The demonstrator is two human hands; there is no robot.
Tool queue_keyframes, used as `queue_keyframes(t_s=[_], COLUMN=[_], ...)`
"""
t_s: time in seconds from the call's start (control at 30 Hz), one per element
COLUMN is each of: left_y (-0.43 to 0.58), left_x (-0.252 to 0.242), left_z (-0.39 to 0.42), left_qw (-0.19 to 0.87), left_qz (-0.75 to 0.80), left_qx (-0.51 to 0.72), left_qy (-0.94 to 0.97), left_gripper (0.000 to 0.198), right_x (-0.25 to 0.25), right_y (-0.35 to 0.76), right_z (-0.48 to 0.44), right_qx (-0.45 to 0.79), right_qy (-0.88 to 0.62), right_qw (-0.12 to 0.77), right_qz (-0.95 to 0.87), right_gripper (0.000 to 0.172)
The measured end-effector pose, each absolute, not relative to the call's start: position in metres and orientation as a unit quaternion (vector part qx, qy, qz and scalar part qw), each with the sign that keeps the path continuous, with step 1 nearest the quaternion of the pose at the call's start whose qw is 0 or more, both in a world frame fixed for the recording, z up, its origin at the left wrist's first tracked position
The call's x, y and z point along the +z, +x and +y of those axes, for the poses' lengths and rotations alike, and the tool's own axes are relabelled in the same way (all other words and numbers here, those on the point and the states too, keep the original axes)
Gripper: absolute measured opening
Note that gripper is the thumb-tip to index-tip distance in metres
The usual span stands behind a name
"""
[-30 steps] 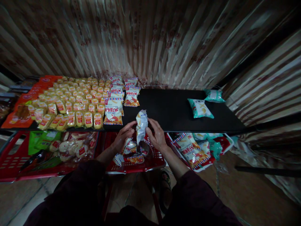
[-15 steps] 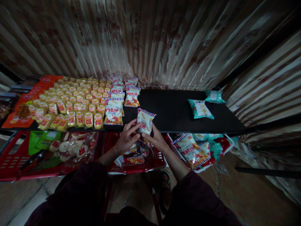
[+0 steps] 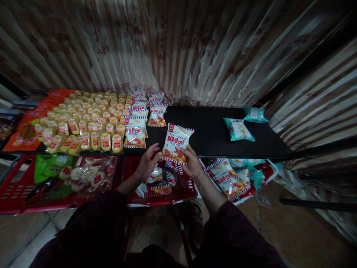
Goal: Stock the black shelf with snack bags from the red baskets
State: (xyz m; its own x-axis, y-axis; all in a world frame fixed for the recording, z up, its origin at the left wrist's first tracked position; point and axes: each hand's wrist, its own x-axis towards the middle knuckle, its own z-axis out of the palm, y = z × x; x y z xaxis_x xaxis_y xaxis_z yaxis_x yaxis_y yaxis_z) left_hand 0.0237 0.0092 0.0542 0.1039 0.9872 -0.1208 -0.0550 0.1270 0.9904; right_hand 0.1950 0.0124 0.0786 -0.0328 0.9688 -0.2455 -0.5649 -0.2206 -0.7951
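My right hand (image 3: 192, 162) grips a white snack bag (image 3: 176, 143) with red lettering and striped ends. Its thumb presses on the lower right of the bag's front, which faces me nearly upright at the shelf's front edge. Just left of the bag, my left hand (image 3: 149, 160) is open with its fingers apart; whether the thumb brushes the bag I cannot tell. Matching snack bags (image 3: 135, 132) stand in two columns on the black shelf (image 3: 200, 130). Below my hands, a red basket (image 3: 182, 190) contains more of these bags.
Rows of yellow packaged cakes (image 3: 95, 139) and orange packets (image 3: 30, 126) cover the shelf's left part. Two teal snack bags (image 3: 238, 129) lie at its right. Baskets below hold wrapped round pastries (image 3: 89, 175), a green packet (image 3: 52, 165) and mixed snack bags (image 3: 224, 176). Striped curtains (image 3: 167, 48) hang behind.
The snack bag has swung upright, its printed front now in full view, and moved slightly right. My left hand has come away from its front; my right hand keeps hold of it.
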Motion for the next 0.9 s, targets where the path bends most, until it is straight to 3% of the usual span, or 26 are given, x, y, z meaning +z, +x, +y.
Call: queue_keyframes(t_s=[0.17, 0.37, 0.53, 0.9], left_y=[0.030, 0.040, 0.053, 0.068], left_x=[0.057, 0.063, 0.066, 0.077], left_z=[0.008, 0.014, 0.023, 0.043], left_qw=[0.656, 0.616, 0.587, 0.567], left_qz=[0.457, 0.489, 0.486, 0.474], left_qx=[0.464, 0.528, 0.589, 0.643], left_qy=[0.382, 0.320, 0.268, 0.201], left_gripper=[0.041, 0.027, 0.016, 0.010], right_x=[0.076, 0.072, 0.066, 0.058], right_y=[0.192, 0.182, 0.177, 0.178], right_z=[0.017, 0.026, 0.036, 0.049], right_qx=[0.670, 0.636, 0.594, 0.562], right_qy=[-0.391, -0.386, -0.398, -0.417], right_qw=[0.575, 0.604, 0.638, 0.649], right_qz=[-0.262, -0.287, -0.288, -0.298], right_gripper=[0.049, 0.045, 0.055, 0.063])
